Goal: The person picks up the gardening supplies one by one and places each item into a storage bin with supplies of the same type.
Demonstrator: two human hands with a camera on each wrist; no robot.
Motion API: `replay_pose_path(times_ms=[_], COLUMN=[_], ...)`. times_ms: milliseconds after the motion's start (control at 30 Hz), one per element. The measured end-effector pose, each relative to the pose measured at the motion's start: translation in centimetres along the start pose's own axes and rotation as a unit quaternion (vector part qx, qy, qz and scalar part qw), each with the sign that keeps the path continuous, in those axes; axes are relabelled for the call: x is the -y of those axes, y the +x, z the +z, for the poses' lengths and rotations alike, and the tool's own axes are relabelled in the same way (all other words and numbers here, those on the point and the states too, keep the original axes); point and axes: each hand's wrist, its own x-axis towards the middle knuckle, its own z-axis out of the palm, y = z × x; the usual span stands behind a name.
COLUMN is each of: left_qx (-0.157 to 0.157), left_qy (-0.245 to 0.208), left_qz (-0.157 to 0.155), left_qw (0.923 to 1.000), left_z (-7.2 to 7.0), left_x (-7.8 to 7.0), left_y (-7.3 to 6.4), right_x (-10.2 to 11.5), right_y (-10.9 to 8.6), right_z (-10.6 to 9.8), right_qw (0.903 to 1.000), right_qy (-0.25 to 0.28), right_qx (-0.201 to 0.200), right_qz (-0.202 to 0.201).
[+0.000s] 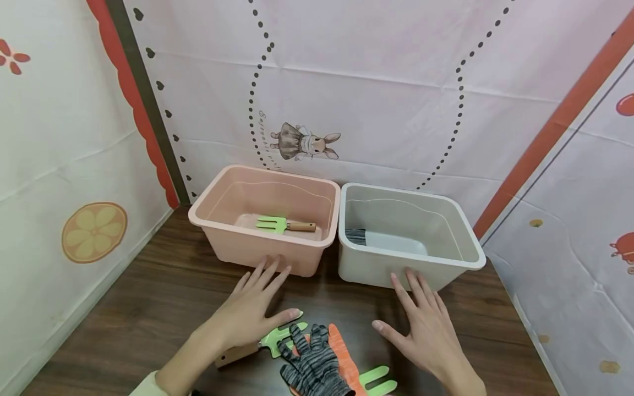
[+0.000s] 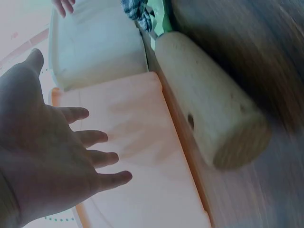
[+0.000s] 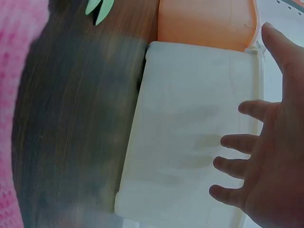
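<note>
My left hand (image 1: 250,308) is spread in front of the pink bin (image 1: 262,245), holding nothing. Likewise empty, my right hand (image 1: 423,324) has its fingers extended before the off-white bin (image 1: 396,269). Between my hands lie a dark grey striped glove (image 1: 319,366), an orange glove (image 1: 344,355) partly beneath it, and green prongs (image 1: 378,380) sticking out. A green garden fork (image 1: 273,342) with a wooden handle (image 2: 204,95) sits under my left hand. Inside the pink bin is another green hand fork (image 1: 274,223); a grey striped knitted piece (image 1: 355,237) lies in the off-white bin.
Both bins stand side by side on the dark wooden table (image 1: 124,319), against a printed cloth backdrop (image 1: 376,110). Cloth walls also rise at the left (image 1: 64,165) and right (image 1: 574,220). A pink knitted surface (image 3: 19,95) edges the right wrist view.
</note>
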Motion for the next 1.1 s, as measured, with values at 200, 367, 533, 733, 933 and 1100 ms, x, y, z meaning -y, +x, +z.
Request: replay_pose_path(times_ms=[200, 367, 533, 733, 933, 1100], left_qx=[0.003, 0.024, 0.009, 0.009, -0.017, -0.054], left_qy=[-0.057, -0.126, -0.144, -0.170, -0.187, -0.214], left_qz=[0.002, 0.007, 0.000, 0.008, 0.024, 0.033], left_qw=[0.9984, 0.9918, 0.9896, 0.9853, 0.9820, 0.9748], left_z=[-1.3, -3.0, -5.5, -9.3, -12.5, -14.5], left_x=[1.2, 2.4, 3.3, 4.0, 5.1, 6.3], left_y=[-0.5, -1.1, -1.5, -1.8, -2.2, -2.2], right_x=[0.4, 0.9, 1.7, 3.4, 5.4, 6.8], right_y=[0.3, 0.7, 1.4, 2.3, 3.1, 3.6], right_z=[0.0, 0.0, 0.0, 0.2, 0.7, 1.3], right_qw=[0.9998, 0.9980, 0.9947, 0.9903, 0.9852, 0.9785], right_qy=[0.004, 0.032, 0.056, 0.084, 0.113, 0.141], right_qx=[-0.012, -0.026, -0.024, 0.000, 0.024, 0.046], right_qz=[-0.016, -0.048, -0.082, -0.110, -0.126, -0.144])
